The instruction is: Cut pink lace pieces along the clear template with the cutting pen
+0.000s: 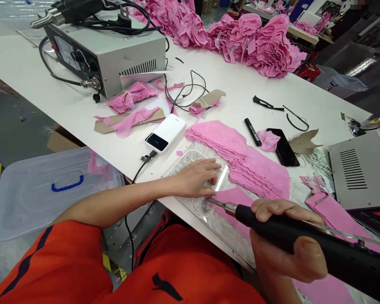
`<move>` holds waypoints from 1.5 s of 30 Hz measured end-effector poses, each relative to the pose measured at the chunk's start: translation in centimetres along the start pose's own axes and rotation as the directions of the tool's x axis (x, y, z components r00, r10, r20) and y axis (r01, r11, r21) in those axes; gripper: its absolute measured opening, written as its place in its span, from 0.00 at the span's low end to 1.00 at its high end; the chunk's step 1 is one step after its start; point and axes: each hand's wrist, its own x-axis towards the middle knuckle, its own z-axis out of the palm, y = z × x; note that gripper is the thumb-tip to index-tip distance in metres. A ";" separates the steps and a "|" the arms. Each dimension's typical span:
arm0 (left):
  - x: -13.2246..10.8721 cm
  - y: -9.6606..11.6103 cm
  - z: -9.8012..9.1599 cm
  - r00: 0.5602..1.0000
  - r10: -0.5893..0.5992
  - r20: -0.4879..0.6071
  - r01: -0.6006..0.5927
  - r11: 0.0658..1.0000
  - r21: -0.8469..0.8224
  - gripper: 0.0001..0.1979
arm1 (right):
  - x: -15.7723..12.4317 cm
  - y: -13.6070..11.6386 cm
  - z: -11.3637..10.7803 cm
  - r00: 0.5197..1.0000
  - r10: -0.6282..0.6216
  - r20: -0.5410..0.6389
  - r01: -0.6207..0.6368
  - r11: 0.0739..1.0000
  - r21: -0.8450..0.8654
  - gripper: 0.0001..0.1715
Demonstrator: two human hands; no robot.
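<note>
My right hand [288,240] is wrapped round a thick black handheld tool [272,228] with a thin metal tip. That tip touches the edge of a flat pink fabric piece [234,202] near my left fingertips. Palm down, my left hand [199,177] rests on a scuffed clear plate [190,158], fingers slightly spread, thumb beside the fabric edge; nothing shows in its grasp. Just beyond it lies a layered stack of pink lace-edged fabric [240,160]. More pink strips [332,207] lie to the right, partly under the tool.
A white power bank [166,133] with cables sits beyond my left arm. Grey boxes stand at back left [114,55] and right [361,169]. A marker [252,131], a phone [283,147] and pink bundles [253,44] lie farther back. A lidded bin [50,185] is at left.
</note>
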 end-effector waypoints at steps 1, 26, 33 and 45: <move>0.0 0.0 0.0 1.000 -0.004 0.003 0.004 1.000 0.000 0.10 | 0.0 0.0 0.0 1.000 -0.006 0.005 0.006 1.000 0.005 0.12; -1.1 0.8 0.4 0.981 0.181 -0.077 -0.166 0.972 0.168 0.05 | 2.2 -1.1 -3.2 0.980 -0.152 -0.131 0.137 0.984 -0.117 0.11; -1.2 2.1 2.1 0.955 0.295 -0.007 -0.281 0.918 0.280 0.09 | 3.9 0.8 -4.8 0.951 -0.154 -0.269 0.126 0.985 -0.118 0.09; -3.0 2.6 1.0 0.954 0.291 -0.067 -0.263 0.925 0.273 0.09 | 3.9 1.6 -4.5 0.962 -0.122 -0.245 0.094 0.988 -0.125 0.08</move>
